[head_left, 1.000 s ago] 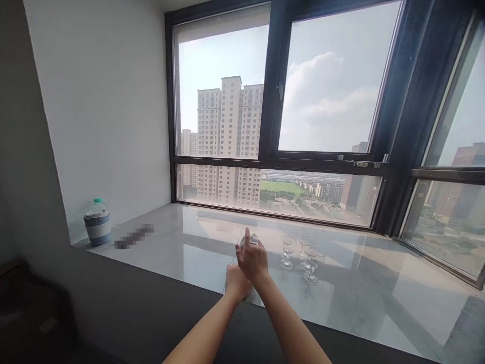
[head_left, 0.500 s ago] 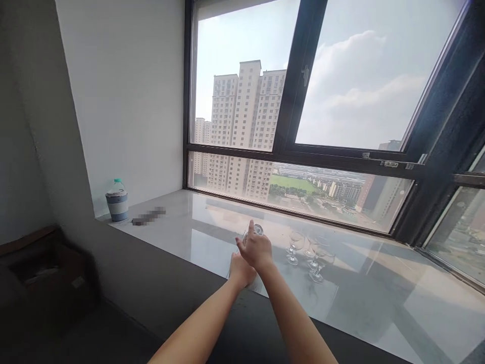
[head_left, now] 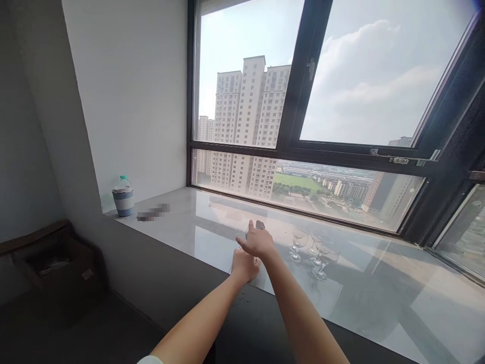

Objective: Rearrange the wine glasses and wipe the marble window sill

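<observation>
My right hand (head_left: 258, 242) is closed around a stemmed glass, whose round foot (head_left: 259, 225) sticks up beyond the fingers and looks dark. One finger of that hand points upward, and the thumb side reaches left. Just below and to its left, my left hand (head_left: 244, 265) is closed low over the sill's front edge. A clear edge shows beside it, but what it grips is mostly hidden. To the right stand several clear stemmed glasses, one at the left of the group (head_left: 299, 240) and one nearer me (head_left: 321, 260).
The glossy stone sill (head_left: 178, 227) runs below a dark-framed window (head_left: 288, 146). At its left end stand a blue-and-white paper cup (head_left: 123, 203), a green-capped bottle (head_left: 123, 180) behind it, and a blurred-out item (head_left: 153, 212). A cardboard box (head_left: 53, 263) sits lower left.
The glass in my right hand has tilted, its foot now seen more edge-on and darker. My left hand has come up slightly towards the right hand. The view has shifted slightly.
</observation>
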Demonstrator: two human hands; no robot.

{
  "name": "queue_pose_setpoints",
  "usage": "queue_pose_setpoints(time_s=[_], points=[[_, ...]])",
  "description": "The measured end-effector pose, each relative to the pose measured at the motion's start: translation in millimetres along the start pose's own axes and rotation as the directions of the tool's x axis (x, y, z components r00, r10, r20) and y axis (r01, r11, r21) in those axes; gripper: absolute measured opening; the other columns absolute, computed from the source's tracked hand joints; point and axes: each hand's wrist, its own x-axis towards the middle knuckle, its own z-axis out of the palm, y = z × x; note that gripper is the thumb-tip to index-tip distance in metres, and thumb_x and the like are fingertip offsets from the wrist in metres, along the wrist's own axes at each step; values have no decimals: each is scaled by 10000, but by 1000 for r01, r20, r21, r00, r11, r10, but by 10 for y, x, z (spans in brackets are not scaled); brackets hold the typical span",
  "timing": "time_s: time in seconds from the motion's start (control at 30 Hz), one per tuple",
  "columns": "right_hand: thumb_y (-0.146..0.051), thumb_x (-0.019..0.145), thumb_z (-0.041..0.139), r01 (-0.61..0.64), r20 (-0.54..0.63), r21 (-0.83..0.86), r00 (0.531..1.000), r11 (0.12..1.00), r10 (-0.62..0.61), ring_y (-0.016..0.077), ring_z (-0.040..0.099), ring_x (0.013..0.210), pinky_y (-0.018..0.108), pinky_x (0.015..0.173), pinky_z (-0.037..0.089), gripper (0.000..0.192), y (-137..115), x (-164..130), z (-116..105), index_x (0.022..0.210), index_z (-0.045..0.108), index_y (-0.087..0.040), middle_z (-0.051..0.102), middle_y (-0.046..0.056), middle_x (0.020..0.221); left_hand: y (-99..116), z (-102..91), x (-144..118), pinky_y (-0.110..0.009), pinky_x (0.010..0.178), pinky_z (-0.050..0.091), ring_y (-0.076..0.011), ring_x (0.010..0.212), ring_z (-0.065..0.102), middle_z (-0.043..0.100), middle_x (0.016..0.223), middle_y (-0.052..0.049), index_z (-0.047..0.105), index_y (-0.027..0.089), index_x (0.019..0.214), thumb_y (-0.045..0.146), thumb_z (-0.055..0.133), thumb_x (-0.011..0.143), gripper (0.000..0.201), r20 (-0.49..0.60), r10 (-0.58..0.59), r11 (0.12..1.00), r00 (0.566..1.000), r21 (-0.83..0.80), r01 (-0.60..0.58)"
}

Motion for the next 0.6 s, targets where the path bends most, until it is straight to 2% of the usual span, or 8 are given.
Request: queue_pose_setpoints(time_s=[0.3,0.53,0.6], points=[[-636,870,377,3,-42,-22,999,1000,-4,328,611,1018,394,832,433,887,36,0,28,1521,248,-47,670,198,1080,-14,33,-5,-479,984,355,-330,1170,531,630,1234,-143,462,240,1416,270,450,885,532,-80,45,999,996,3,-45],[-669,857,402,17,-68,-43,997,999,-20,315,617,978,383,797,430,909,55,4,79,1520,245,-67,667,191,1044,-26,52,3,-496,1019,323,-332,1207,504,592,1314,-123,416,271,1449,290,454,888,563,-86,51,999,995,-5,-51],[-682,859,393,24,-76,-52,997,998,-28,312,619,962,386,799,428,920,53,-15,80,1522,238,-63,671,188,1019,-17,40,5,-495,1025,314,-336,1222,488,565,1353,-120,402,273,1459,303,454,893,569,-57,40,999,998,-9,-40]])
